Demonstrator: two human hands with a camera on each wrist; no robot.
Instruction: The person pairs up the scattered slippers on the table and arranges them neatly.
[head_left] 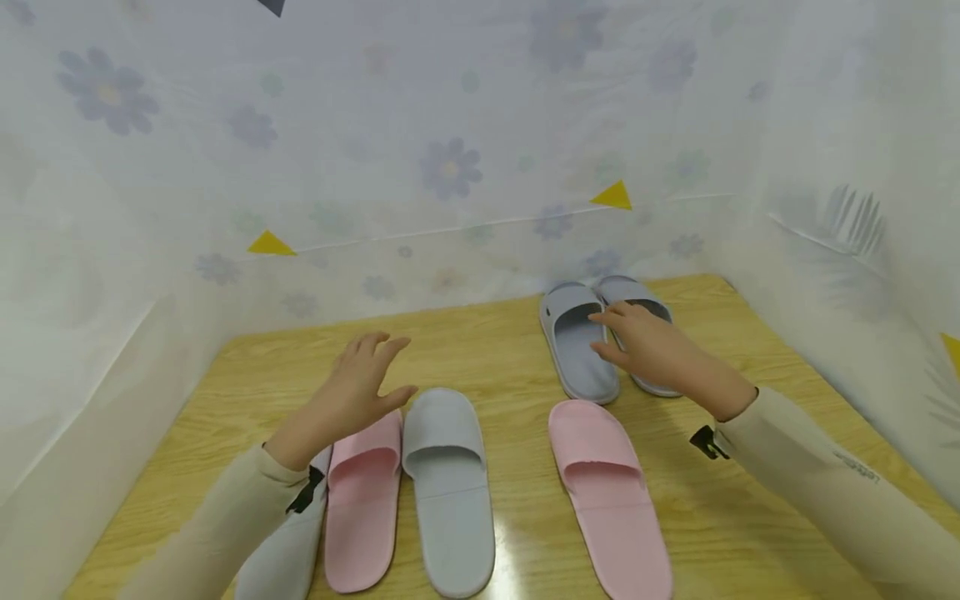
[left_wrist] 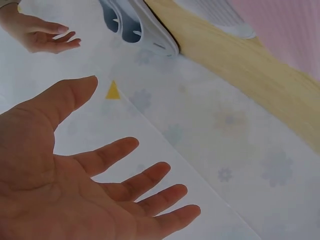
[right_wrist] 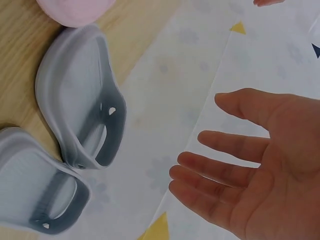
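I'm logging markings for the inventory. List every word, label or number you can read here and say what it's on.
None can be read.
Right sleeve: small grey print near the forearm, too blurred to read.
Black tabs at both cuffs: no legible text.
Slippers and sheet: only flowers and yellow triangles, no text.

Head view: the left sleeve covers most of a pale grey foam slipper (head_left: pixel 288 550) at the wooden table's (head_left: pixel 750 517) near-left edge, and the frame's bottom cuts its heel. The loose pink foam slipper (head_left: pixel 609 492) loses its heel there too. The right hand (head_left: pixel 651 348) hides part of the rear blue-grey slide sandal (head_left: pixel 633 292).
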